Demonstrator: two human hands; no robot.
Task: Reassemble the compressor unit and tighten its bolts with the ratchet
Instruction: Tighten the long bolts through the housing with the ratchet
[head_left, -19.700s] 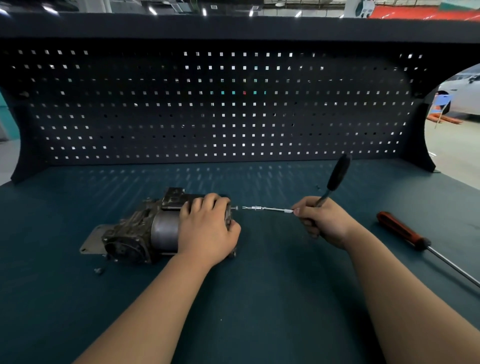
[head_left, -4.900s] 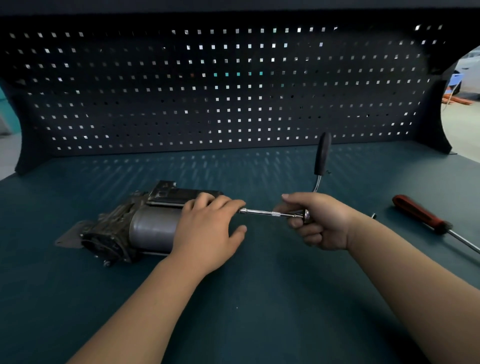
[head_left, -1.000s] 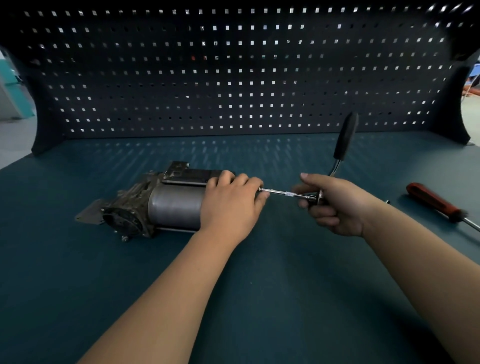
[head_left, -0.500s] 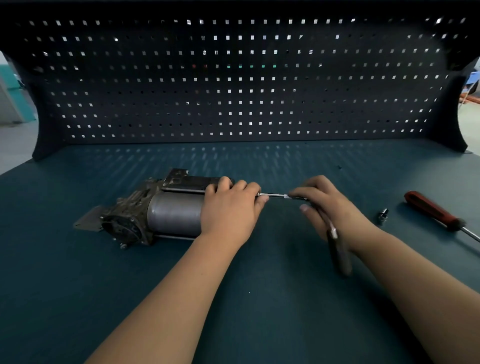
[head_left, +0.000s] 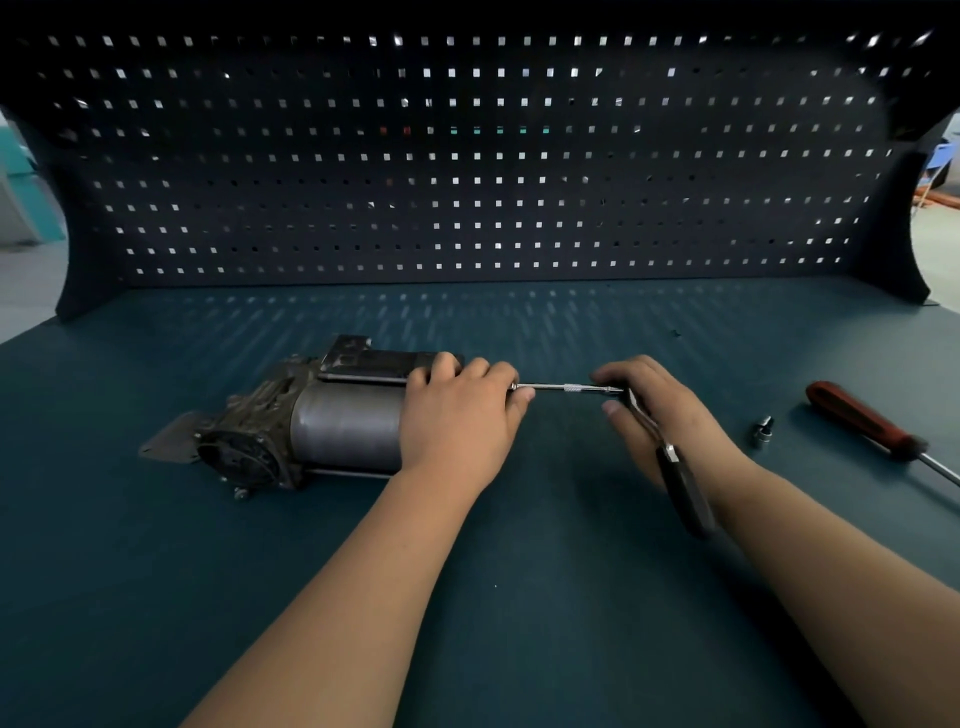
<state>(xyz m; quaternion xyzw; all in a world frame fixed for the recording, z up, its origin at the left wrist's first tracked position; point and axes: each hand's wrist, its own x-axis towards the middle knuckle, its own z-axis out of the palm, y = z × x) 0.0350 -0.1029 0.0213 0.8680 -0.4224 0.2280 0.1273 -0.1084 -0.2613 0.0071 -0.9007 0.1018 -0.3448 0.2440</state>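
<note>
Head view had the compressor unit (head_left: 322, 426) lying at left, long axis left-to-right, the left hand (head_left: 457, 415) gripping its right end. The extension bar (head_left: 569, 387) ran rightward from there into the right hand (head_left: 670, 415), curled round the ratchet (head_left: 683, 486), handle pointing near.

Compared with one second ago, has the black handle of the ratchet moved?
Yes. The ratchet handle has swung from pointing up toward the pegboard to pointing back toward the person, while its bar stays at the compressor.

The left hand (head_left: 457, 421) clasped the compressor (head_left: 332, 426); the right hand (head_left: 670, 415) held the ratchet (head_left: 685, 493), its extension bar (head_left: 566, 387) level between them.
</note>
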